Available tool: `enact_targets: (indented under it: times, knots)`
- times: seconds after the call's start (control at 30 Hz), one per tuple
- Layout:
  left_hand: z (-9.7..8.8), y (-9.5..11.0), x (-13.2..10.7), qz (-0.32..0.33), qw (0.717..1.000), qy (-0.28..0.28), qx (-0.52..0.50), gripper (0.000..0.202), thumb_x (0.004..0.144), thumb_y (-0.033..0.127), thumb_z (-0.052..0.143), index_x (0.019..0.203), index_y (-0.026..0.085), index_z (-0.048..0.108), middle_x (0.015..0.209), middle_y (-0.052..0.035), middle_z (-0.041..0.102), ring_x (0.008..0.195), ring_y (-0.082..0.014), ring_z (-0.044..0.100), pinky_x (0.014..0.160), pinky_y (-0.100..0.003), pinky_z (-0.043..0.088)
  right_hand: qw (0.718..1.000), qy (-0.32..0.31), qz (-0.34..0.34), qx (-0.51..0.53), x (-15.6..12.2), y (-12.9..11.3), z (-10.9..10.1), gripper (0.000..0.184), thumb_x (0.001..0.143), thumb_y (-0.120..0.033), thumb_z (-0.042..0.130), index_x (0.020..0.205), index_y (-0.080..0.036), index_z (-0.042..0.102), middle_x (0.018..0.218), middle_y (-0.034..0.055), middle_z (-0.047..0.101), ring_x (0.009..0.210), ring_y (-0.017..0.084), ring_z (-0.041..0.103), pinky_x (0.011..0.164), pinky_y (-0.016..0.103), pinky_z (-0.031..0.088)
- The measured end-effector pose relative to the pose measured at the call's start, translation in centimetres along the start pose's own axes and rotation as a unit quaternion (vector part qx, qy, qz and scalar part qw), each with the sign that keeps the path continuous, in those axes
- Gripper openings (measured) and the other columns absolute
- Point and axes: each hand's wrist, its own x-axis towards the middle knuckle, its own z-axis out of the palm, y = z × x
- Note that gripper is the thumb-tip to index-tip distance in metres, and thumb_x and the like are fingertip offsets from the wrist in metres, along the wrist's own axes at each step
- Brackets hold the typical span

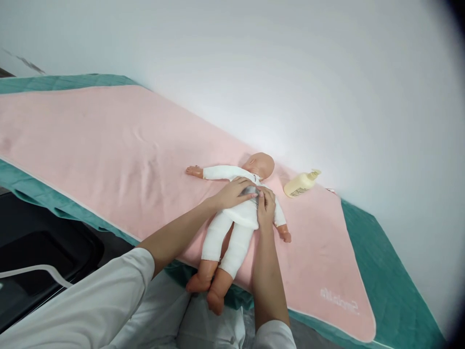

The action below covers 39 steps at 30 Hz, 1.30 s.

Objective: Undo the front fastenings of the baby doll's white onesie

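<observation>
A baby doll (241, 214) in a white top and white leggings lies on its back, its head turned aside and its bare feet toward me. My left hand (235, 192) rests over the doll's chest, fingers stretched out and thumb apart from them. A shiny grey patch (250, 191) shows on the chest between my hands; whether it is part of the top (241, 214) cannot be made out. At the other side of the chest is my right hand (267, 202), its fingers bent and closed at the top's edge beside the patch.
The doll lies on a pink mat (109, 145) spread over a green quilted cover (378, 252). A cream pump bottle (301, 184) stands tilted in view beyond the doll's right-hand side. A white wall (290, 87) rises behind. Something black and glossy (43, 252) is at the lower left.
</observation>
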Motion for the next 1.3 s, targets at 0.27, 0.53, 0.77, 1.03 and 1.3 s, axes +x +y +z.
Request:
enact_targets:
  times: [0.27, 0.53, 0.77, 1.03, 1.3]
  knots:
    - [0.5, -1.1, 0.5, -0.009, 1.000, -0.022, 0.020, 0.052, 0.091, 0.052, 0.052, 0.125, 0.013, 0.055, 0.128, -0.0150, 0.058, 0.123, -0.0291, 0.048, 0.108, -0.046, 0.035, 1.000, -0.013, -0.012, -0.016, 0.3, 0.2, 0.4, 0.042, 0.096, -0.036, 0.031, 0.106, -0.018, 0.068, 0.108, 0.0109, 0.065, 0.106, 0.021, 0.055, 0.098, 0.038, 0.042]
    - [-0.4, -1.3, 0.5, -0.024, 0.999, -0.029, -0.020, 0.046, 0.093, 0.052, 0.047, 0.121, 0.017, 0.057, 0.126, -0.0115, 0.061, 0.120, -0.0254, 0.054, 0.106, -0.042, 0.039, 0.999, -0.009, -0.017, -0.028, 0.3, 0.1, 0.4, 0.043, 0.097, -0.035, 0.028, 0.106, -0.018, 0.067, 0.107, 0.0115, 0.066, 0.106, 0.021, 0.056, 0.097, 0.039, 0.042]
    - [0.0, -1.5, 0.5, -0.050, 0.992, 0.062, -0.097, 0.032, 0.096, 0.038, 0.044, 0.116, 0.018, 0.058, 0.121, -0.0079, 0.064, 0.114, -0.0204, 0.058, 0.102, -0.037, 0.044, 0.999, -0.023, -0.022, -0.027, 0.2, 0.2, 0.5, 0.046, 0.097, -0.046, 0.029, 0.113, -0.019, 0.063, 0.116, 0.0131, 0.064, 0.114, 0.022, 0.054, 0.099, 0.041, 0.042]
    - [0.9, -2.3, 0.9, -0.035, 0.999, 0.023, 0.028, 0.030, 0.091, 0.018, 0.038, 0.114, 0.016, 0.056, 0.119, -0.0092, 0.063, 0.118, -0.0231, 0.052, 0.106, -0.043, 0.041, 0.999, -0.037, -0.012, -0.012, 0.6, 0.6, 0.8, 0.052, 0.095, -0.053, 0.028, 0.112, -0.018, 0.063, 0.116, 0.0134, 0.066, 0.114, 0.023, 0.055, 0.100, 0.041, 0.042]
    - [0.9, -2.7, 0.6, -0.036, 0.999, 0.025, -0.004, 0.040, 0.088, 0.015, 0.038, 0.125, 0.013, 0.051, 0.129, -0.0109, 0.058, 0.123, -0.0243, 0.050, 0.110, -0.044, 0.038, 0.999, -0.030, -0.009, 0.018, 0.3, 0.7, 0.8, 0.051, 0.097, -0.049, 0.029, 0.117, -0.016, 0.062, 0.121, 0.0137, 0.064, 0.117, 0.022, 0.055, 0.104, 0.041, 0.040]
